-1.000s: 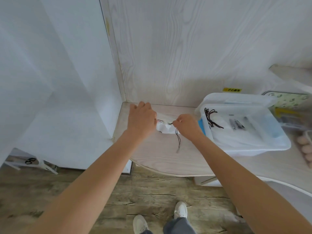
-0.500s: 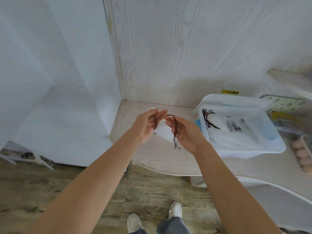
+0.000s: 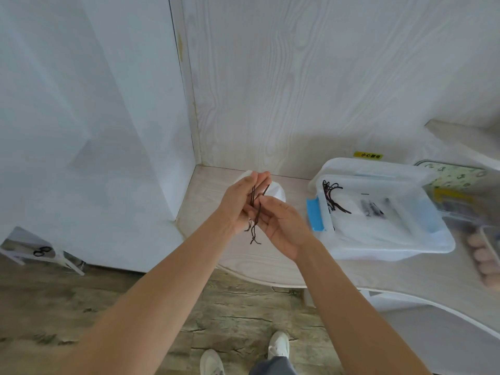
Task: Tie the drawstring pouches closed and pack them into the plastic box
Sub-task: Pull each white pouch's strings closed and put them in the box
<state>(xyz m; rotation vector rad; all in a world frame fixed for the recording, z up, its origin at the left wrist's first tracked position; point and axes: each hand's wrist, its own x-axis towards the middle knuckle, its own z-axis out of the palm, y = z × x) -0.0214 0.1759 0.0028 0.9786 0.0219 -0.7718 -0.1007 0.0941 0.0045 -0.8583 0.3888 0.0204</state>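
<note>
1. A pale wood-grain table [image 3: 270, 261] runs into a room corner, with a white wall on the left, a wood-grain panel behind it and plank flooring below.

2. Two bare forearms reach forward from the bottom edge and meet above the table's back left corner.

3. The left hand [image 3: 238, 204] is turned palm inward, fingers nearly straight and pointing up toward the back panel. Dark cords [image 3: 255, 209] run along its fingers; whether the thumb clamps them is hidden.

4. The right hand [image 3: 281, 223] sits just right of the left, touching it, fingers curled to pinch the cords where they cross. The cord ends dangle below both hands.

5. A white pouch [image 3: 276, 189] shows behind the fingertips, mostly hidden by the hands. Whether it hangs from the cords or rests on the table cannot be told.

6. The cords' long axis runs roughly upright, from the fingertips down past the wrists.

7. A clear plastic box [image 3: 384, 247] with a blue latch [image 3: 315, 213] sits open to the right of the hands, near the table's back edge. Pouches with dark cords already lie inside it.

8. The knot looks unfinished, so tying seems to be the step in hand.

9. The box lies to the right, nearer the right hand, so that hand is better placed to carry the pouch across.
</note>
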